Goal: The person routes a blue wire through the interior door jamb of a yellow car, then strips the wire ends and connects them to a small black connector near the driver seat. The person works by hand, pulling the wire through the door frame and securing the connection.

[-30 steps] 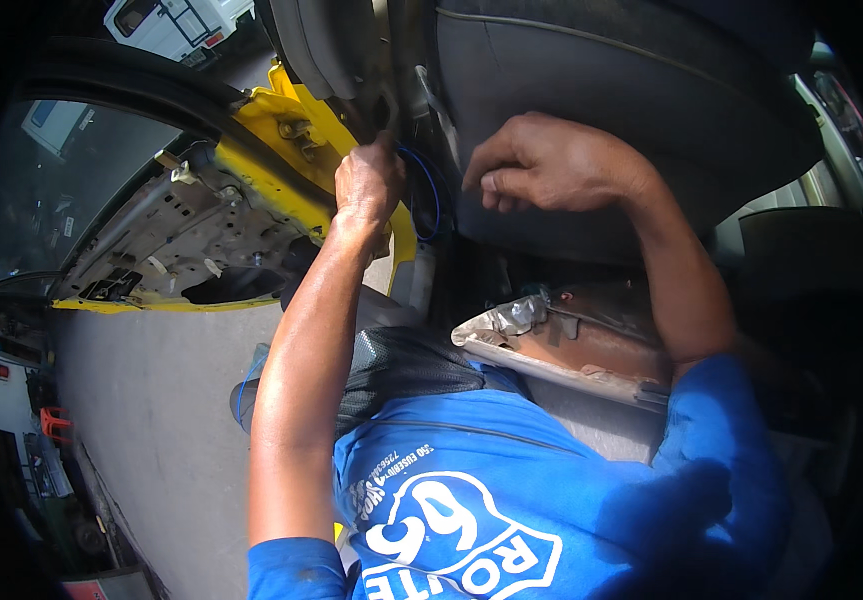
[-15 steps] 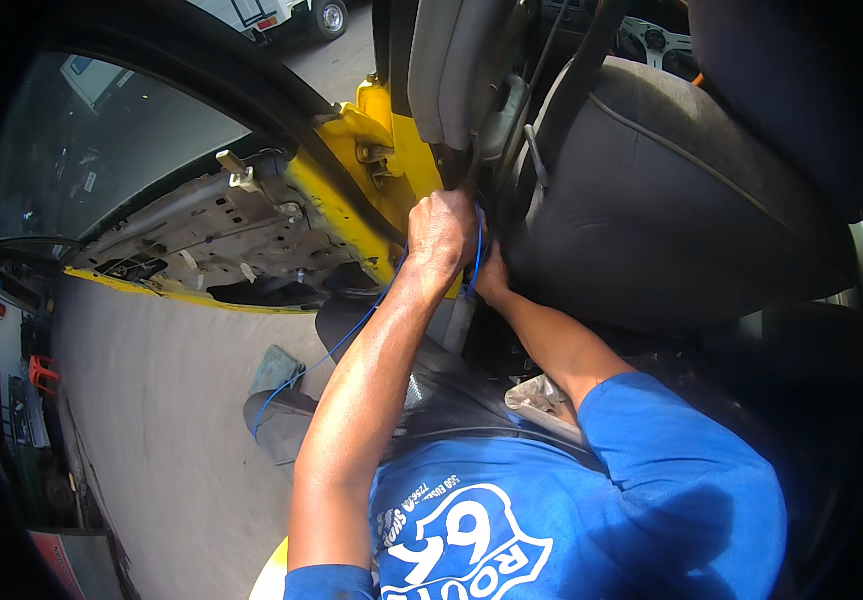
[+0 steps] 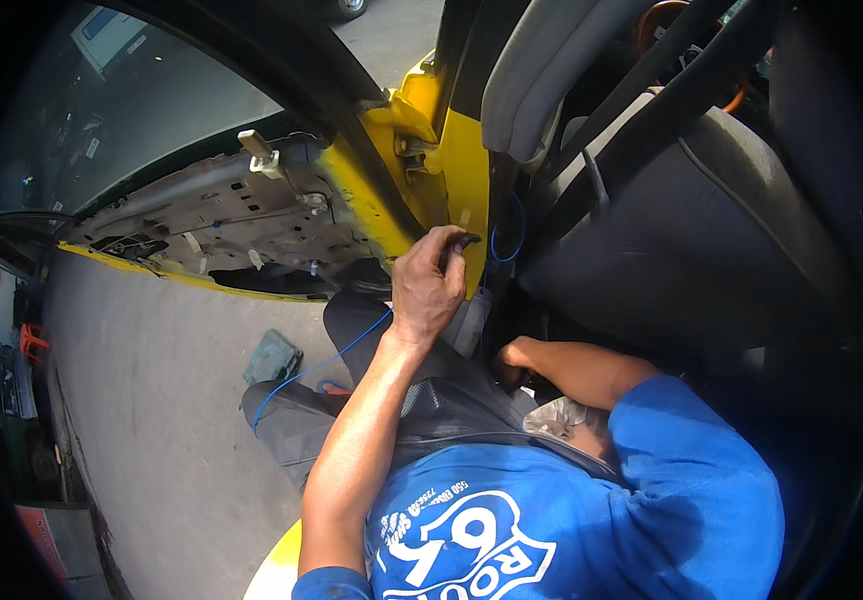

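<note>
My left hand (image 3: pixel 429 285) is closed beside the yellow door pillar (image 3: pixel 463 170), with a small black piece (image 3: pixel 465 240) sticking out between thumb and fingers. What kind of piece it is does not show. Lower and to the right, my right hand (image 3: pixel 513 360) is down in shadow beside the seat, its fingers hidden. A thin blue wire (image 3: pixel 323 364) runs from my knee up to behind my left wrist. Another stretch of blue wire loops in front of the dark belt-side gap, right of the pillar.
On the left hangs the open yellow door (image 3: pixel 336 185), its inner panel (image 3: pixel 251 215) bare metal. A grey seat (image 3: pixel 641 240) fills the right side. Dark straps (image 3: pixel 641 75) cross above it. A greenish flat object (image 3: pixel 273 357) lies on the concrete floor (image 3: pixel 151 400).
My hands have come apart: the left has moved back from the gap by the pillar, showing the black piece, and the right has dropped lower toward my lap. The view has shifted.
</note>
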{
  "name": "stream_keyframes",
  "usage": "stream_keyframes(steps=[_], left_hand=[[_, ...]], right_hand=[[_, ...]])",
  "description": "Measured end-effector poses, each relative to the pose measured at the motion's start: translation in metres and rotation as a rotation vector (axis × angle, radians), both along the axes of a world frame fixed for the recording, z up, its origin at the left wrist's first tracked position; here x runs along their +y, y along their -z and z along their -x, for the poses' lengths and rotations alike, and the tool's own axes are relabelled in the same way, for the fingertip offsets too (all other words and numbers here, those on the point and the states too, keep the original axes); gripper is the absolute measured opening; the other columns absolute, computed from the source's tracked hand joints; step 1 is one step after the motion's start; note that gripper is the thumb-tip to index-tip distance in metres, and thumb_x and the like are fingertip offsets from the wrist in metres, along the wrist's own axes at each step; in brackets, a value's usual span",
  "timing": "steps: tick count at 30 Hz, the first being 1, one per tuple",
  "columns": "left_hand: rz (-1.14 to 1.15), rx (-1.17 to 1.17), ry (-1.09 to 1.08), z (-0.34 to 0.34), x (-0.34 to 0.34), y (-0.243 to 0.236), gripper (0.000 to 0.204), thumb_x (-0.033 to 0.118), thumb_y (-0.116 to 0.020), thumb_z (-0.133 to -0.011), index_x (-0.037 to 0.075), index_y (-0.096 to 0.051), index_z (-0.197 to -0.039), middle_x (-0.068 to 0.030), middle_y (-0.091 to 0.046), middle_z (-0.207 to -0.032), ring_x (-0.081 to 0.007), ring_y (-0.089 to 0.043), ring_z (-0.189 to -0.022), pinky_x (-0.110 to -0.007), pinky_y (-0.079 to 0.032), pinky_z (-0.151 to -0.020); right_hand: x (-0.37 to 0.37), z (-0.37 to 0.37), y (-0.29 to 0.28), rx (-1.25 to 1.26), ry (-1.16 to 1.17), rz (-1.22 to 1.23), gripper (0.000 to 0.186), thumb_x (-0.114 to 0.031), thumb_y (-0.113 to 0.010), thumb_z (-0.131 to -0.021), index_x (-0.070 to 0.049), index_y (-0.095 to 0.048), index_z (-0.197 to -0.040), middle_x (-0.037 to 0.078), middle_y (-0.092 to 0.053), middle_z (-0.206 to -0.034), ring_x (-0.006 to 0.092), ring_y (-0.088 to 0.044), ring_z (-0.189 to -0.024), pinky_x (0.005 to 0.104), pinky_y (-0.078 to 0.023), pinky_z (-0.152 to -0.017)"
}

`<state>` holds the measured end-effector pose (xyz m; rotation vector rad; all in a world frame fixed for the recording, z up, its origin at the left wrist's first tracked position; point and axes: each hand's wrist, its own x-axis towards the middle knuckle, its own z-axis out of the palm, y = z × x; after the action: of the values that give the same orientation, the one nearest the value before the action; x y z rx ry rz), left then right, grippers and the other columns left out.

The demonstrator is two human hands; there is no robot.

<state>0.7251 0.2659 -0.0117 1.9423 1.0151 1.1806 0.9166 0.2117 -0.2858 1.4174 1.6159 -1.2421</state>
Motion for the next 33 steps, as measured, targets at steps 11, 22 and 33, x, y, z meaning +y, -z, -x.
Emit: stream_keyframes(steps=[11, 22, 33], left_hand=[[0.466, 0.665, 0.058, -0.058, 0.003, 0.111, 0.05, 0.035, -0.062, -0.102, -0.011, -0.06, -0.121, -0.0363, -0.07, -0.111, -0.0526, -0.068, -0.109, -0.057, -0.054, -0.095], [0.033, 1.118, 0.772, -0.008, -0.033, 0.081, 0.033, 0.026, -0.056, -0.098, 0.002, -0.078, -0.096, -0.0264, -0.076, -0.102, -0.042, -0.075, -0.1, -0.051, -0.059, -0.089], [0.367, 1.013, 0.585, 0.042, -0.056, -0.008, 0.029, 0.014, -0.058, -0.092, 0.0, -0.073, -0.113, -0.0306, -0.074, -0.103, -0.0482, -0.072, -0.102, -0.053, -0.059, -0.088]], right_hand=[[-0.069, 0.05, -0.369, 0.638, -0.411, -0.584, 0.011, -0.013, -0.068, -0.084, -0.002, -0.066, -0.086, 0.016, -0.071, -0.079, 0.0381, -0.073, -0.082, 0.0486, -0.058, -0.07], [-0.017, -0.005, -0.299, 0.232, 0.09, -0.615, 0.053, -0.046, -0.066, -0.101, 0.001, -0.069, -0.127, 0.024, -0.076, -0.104, 0.0385, -0.073, -0.105, 0.0493, -0.056, -0.091], [0.016, -0.006, -0.286, 0.274, 0.603, -1.305, 0.035, -0.028, -0.065, -0.102, 0.004, -0.067, -0.115, 0.022, -0.076, -0.095, 0.0376, -0.076, -0.082, 0.0464, -0.061, -0.075]])
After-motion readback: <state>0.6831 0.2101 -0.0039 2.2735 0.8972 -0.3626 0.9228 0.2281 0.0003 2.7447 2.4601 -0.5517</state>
